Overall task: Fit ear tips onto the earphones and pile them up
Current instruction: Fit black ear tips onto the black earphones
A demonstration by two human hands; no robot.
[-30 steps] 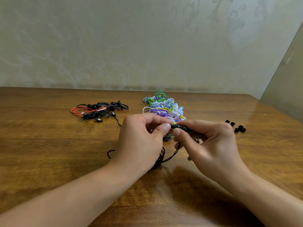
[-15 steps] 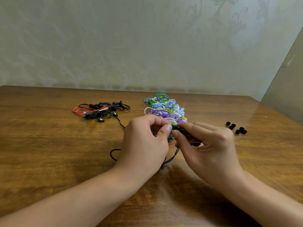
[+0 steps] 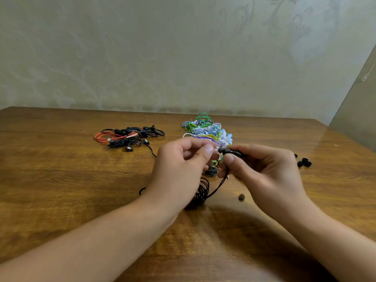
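My right hand (image 3: 262, 171) pinches a black earphone (image 3: 232, 152) between thumb and forefinger, and its grey-black ear tip (image 3: 220, 149) points left. My left hand (image 3: 179, 167) is just left of that tip with fingers curled and thumb against forefinger. A narrow gap separates them, and I see nothing held between them. The earphone's coiled black cable (image 3: 201, 192) hangs down to the table between my hands, partly hidden by my left hand. One loose black ear tip (image 3: 241, 197) lies near my right wrist. Several more ear tips (image 3: 304, 162) lie beyond my right hand.
A heap of colourful earphones (image 3: 205, 129) lies on the wooden table (image 3: 61, 180) behind my hands. To the back left is a pile of black and red earphones (image 3: 128, 137). A wall runs along the table's far edge, and the table's right edge slants past the ear tips.
My left thumb and forefinger were touching the earphone's tip; they have drawn slightly left, leaving a gap. The camera view shifted a little.
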